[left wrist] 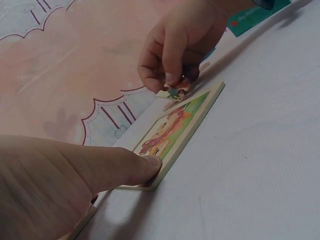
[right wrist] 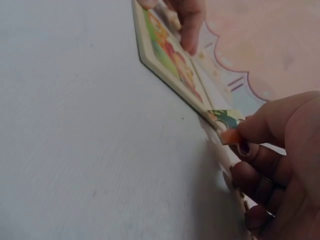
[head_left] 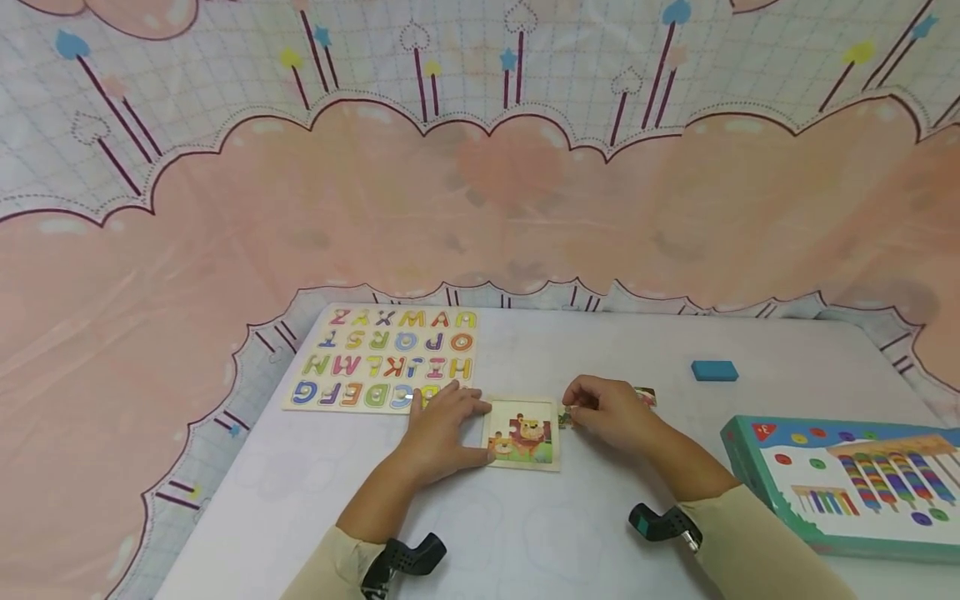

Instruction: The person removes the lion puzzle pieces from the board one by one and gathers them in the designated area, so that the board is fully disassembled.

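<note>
A square wooden puzzle board [head_left: 522, 466] with a cartoon bear picture partly filled in lies on the table. My left hand [head_left: 442, 429] spreads beside its left edge, the straight thumb [left wrist: 142, 167] on the rim near the lower corner and the fingers towards the upper corner. With thumb and fingertips, my right hand [head_left: 617, 412] pinches a small jigsaw piece [right wrist: 227, 125] just off the board's right side. The piece shows green, cream and orange. Another jigsaw piece [head_left: 646, 397] lies behind the right hand, partly hidden by it.
An alphabet board [head_left: 381, 358] with colourful letters lies at the back left, close to the left fingers. A blue block [head_left: 714, 371] sits at the back right. On the right stands a large green-edged toy box [head_left: 855, 483]. A patterned cloth [head_left: 480, 208] hangs behind the white table [head_left: 540, 542].
</note>
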A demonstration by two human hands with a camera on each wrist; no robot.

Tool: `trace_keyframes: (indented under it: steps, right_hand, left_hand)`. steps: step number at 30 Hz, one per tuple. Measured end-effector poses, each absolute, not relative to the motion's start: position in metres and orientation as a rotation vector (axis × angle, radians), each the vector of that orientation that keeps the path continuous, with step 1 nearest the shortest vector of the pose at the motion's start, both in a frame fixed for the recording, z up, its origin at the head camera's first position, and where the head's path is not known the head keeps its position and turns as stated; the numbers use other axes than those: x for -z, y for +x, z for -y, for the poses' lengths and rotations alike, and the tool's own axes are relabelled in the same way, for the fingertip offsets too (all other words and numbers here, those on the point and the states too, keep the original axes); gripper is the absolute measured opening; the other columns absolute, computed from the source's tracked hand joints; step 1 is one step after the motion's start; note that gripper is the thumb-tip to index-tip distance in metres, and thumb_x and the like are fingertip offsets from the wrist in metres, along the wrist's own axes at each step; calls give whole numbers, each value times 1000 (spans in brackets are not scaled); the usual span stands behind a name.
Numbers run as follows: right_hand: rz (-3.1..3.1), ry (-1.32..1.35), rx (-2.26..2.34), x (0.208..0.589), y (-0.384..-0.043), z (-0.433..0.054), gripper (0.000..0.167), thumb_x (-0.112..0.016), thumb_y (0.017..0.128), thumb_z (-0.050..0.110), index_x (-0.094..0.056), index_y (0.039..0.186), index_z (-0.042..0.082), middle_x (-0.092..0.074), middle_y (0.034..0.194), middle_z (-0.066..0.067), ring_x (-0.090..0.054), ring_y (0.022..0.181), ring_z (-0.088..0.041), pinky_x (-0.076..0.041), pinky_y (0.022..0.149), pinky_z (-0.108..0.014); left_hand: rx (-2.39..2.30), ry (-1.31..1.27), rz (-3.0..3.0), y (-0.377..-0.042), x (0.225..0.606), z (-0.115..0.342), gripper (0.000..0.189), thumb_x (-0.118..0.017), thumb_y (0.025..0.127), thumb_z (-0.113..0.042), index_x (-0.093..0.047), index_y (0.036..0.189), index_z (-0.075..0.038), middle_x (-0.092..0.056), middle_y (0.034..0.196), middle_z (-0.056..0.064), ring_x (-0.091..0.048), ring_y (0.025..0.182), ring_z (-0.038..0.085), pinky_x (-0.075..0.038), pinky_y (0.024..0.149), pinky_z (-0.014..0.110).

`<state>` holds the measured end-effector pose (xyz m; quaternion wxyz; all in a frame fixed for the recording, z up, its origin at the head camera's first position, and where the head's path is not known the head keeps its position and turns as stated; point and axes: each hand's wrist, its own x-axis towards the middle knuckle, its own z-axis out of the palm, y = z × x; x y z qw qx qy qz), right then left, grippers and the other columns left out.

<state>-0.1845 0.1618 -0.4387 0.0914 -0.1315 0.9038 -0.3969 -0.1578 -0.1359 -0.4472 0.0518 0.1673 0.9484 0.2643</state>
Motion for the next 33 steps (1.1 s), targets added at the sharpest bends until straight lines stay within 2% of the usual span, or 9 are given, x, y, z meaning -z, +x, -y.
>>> trace_keyframes:
  steps: [9,21,33]
  right_hand:
    - [-2784,-393,1077,444,-179,-173,8,-73,97,9,-72,102,15,-68,95,3,-58,89,-19,-52,78,-34]
    - [-2819,-336,1079,449,-175,-183,10,-74,97,6,-74,103,13,-68,99,0,-60,92,-20,-55,83,-36]
    - [-2876,-348,1039,449,-173,-181,11,-76,95,4,-76,103,11,-67,100,-1,-60,90,-19,-56,83,-36]
  left_hand:
    - [-788,496,-2892,-157,447,135,62,-94,79,-35,-72,135,-20,-58,156,2,-30,160,32,0,122,76]
    - [-777,508,-2899,-156,449,135,63,-94,79,-35,-72,136,-20,-57,156,3,-30,160,32,0,122,76]
    - [-786,526,-2905,-156,448,135,60,-93,81,-35,-72,135,-19,-57,156,4,-30,159,33,1,122,77]
